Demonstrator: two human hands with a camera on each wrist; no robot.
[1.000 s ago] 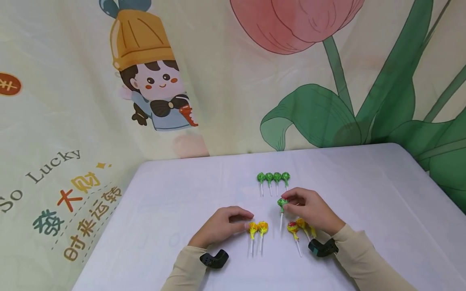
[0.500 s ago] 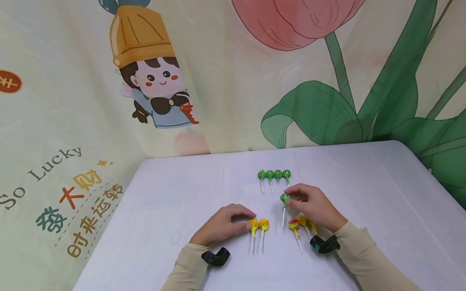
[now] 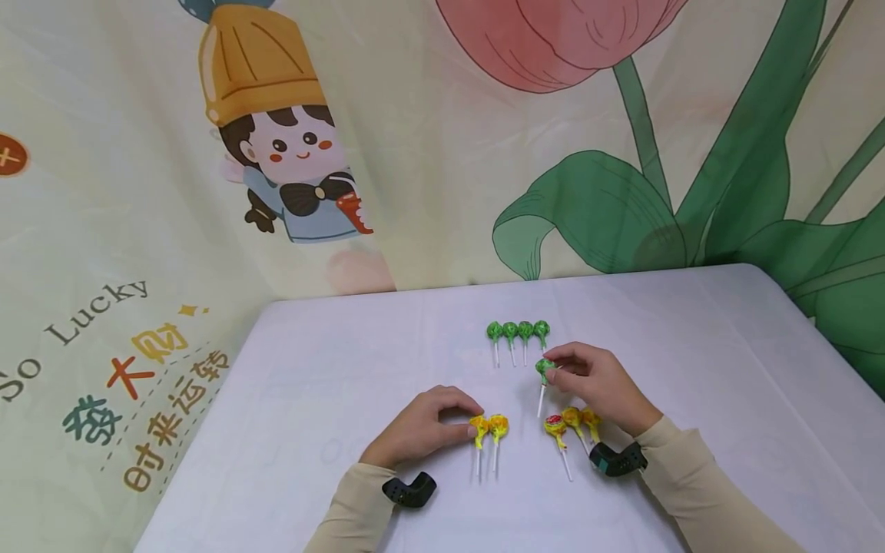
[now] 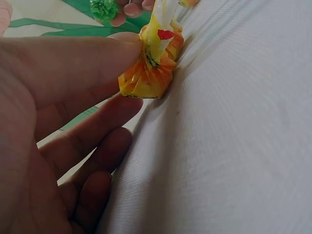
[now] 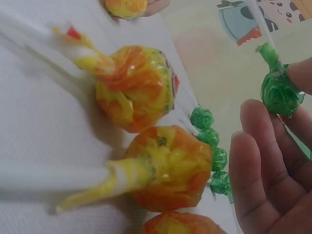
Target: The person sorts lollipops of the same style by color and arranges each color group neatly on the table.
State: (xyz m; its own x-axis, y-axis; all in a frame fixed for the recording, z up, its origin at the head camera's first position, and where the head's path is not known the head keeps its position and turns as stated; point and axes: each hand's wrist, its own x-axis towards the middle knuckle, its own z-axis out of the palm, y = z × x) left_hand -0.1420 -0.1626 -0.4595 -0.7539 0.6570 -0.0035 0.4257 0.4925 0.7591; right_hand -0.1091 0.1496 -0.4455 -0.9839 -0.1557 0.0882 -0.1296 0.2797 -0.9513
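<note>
My right hand [image 3: 553, 370] pinches a green lollipop [image 3: 545, 369] by its head, stick pointing toward me, just right of and nearer than a row of several green lollipops [image 3: 517, 332]. The right wrist view shows that green lollipop [image 5: 279, 92] at my fingertips [image 5: 258, 161]. My left hand [image 3: 469, 424] lies curled on the white table [image 3: 332, 384], thumb and finger pinching the head of a yellow lollipop [image 3: 478, 424] with a second one [image 3: 498, 424] beside it. In the left wrist view my fingers [image 4: 63, 63] press on that yellow wrapper [image 4: 148, 73].
Three more yellow lollipops [image 3: 572, 421] lie under my right wrist, seen close in the right wrist view [image 5: 136, 87]. A printed cloth backdrop [image 3: 276, 153] hangs behind and to the left of the table. Black wrist cameras [image 3: 409, 490] sit on both sleeves.
My right hand has carried the green lollipop away from me, closer to the green row. The left hand has stayed on the yellow lollipop.
</note>
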